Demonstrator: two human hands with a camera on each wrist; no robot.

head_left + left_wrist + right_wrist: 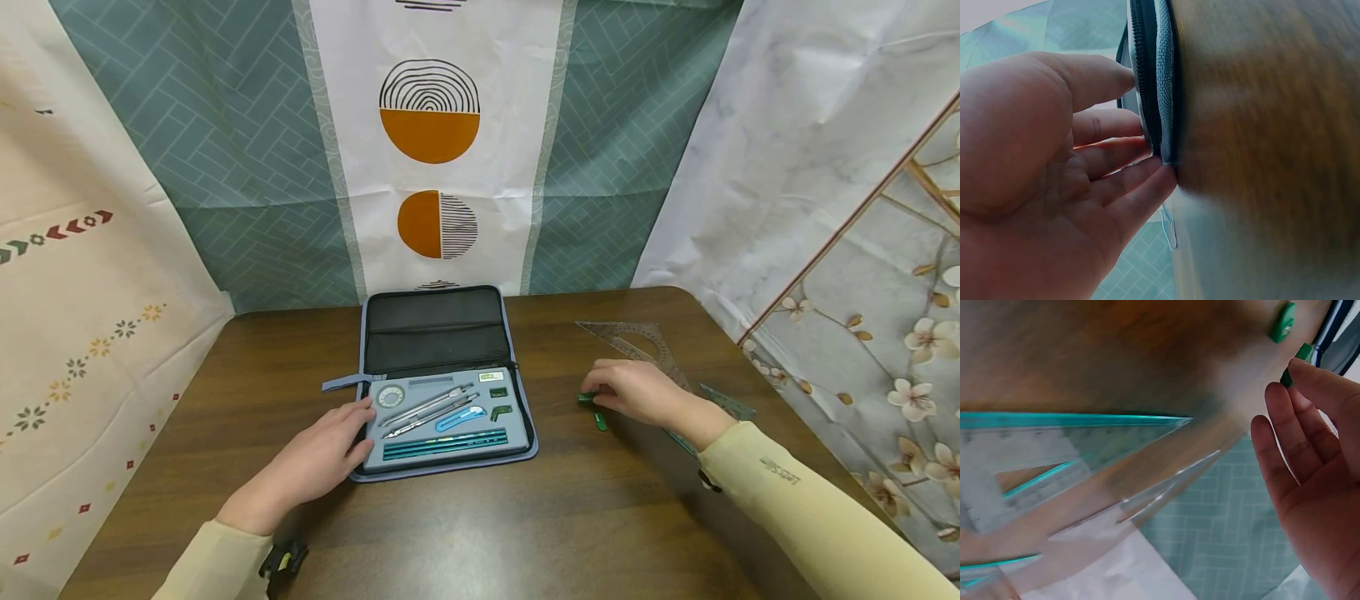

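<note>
Leaves a broad stretch of the brown table (570, 525) between the right edge of the case (450, 467) and the right hand (633, 390), with more of it in front of both hands. Pinches a small green piece (586, 398) between thumb and fingertips of the right hand; cannot tell whether touching the table or just above it. Has a second green piece (601, 422) lying just beside those fingertips. Meets a clear triangle (662, 354) with a curved cutout just beyond the right hand, and a teal-edged ruler (1041, 440) near the right sleeve (795, 492), partly hidden by the arm in the head view. Rests the left hand (330, 446) on the left edge of the case, fingers relaxed and touching, thumb near the front corner.

Lies open, in the case, with the black lid (437, 329) tilted back and a blue strap (345, 382) out to the left. Holds, in the grey tray (408, 460), a round dial (389, 396), two metal instruments (427, 407), a blue cutter (460, 418), teal pencils (445, 445), a white eraser (491, 377) and a bent green piece (500, 412).

Shows wood grain and a soft glare toward the front. Ends at the far side against a patterned hanging cloth (600, 208), with paler flowered cloth (930, 367) on the right and cream cloth (90, 317) on the left.
</note>
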